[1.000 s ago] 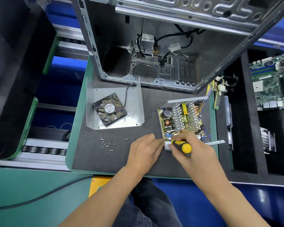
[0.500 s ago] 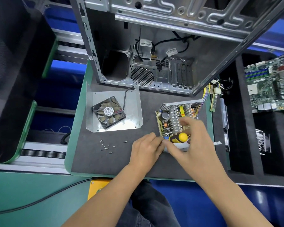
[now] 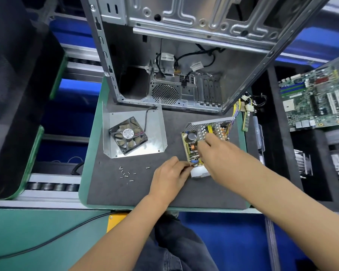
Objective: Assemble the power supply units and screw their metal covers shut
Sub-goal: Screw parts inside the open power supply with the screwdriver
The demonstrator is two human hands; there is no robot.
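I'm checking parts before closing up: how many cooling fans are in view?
1. The black fan lies on the metal cover, left of the open power supply. More may be hidden from this view.

My work mat (image 3: 164,192) is matt dark grey foam, slightly rough. On it, left of the power supply (image 3: 202,137), the cover plate (image 3: 155,126) is dull brushed metal under a black plastic fan (image 3: 128,136). Behind the mat, the computer case (image 3: 184,26) is bare stamped steel (faintly shiny).
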